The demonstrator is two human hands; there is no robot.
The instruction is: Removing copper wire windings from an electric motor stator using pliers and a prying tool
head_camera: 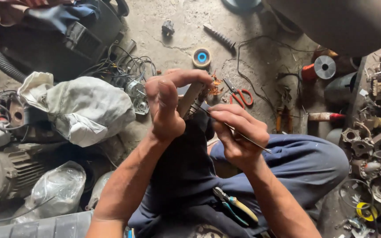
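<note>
Cluttered concrete workshop floor [261, 57], grey and dusty, and we're looking straight down at a person sitting on it with knees drawn up in blue trousers [305, 163].

Closest to us, below both hands, a pair of pliers with yellow and teal handles [235, 206] lies on the lap, untouched.

Up to the hands now. Left hand [166, 103] is wrapped firmly round a pale, flat-sided motor part [190, 99], thumb and palm facing us, forefinger hooked over its top edge. Right hand [237, 132] sits just beside and slightly below it, fingers pinched tight on a thin metal rod [243, 135]; the rod's tip runs up into the part held by the left hand, the tail sticks out behind the knuckles. What exactly the tip touches is hidden by the fingers.

Just beyond the held part, a little heap of copper wire scraps [216, 86] on the floor, and right of that a pair of red-handled scissors [241, 94]. Left of the left hand, a crumpled white cloth bag [80, 108] with a small metal motor piece [136, 94] at its edge, tangled wires behind it.

Further out from the grip: a roll of tape with a blue core [202, 57], and off to the right a spool of copper wire [316, 69]. Farthest back, a black ribbed handle [219, 37] and a small dark fitting [168, 27]. At the far left, a big grey electric motor [5, 169].
</note>
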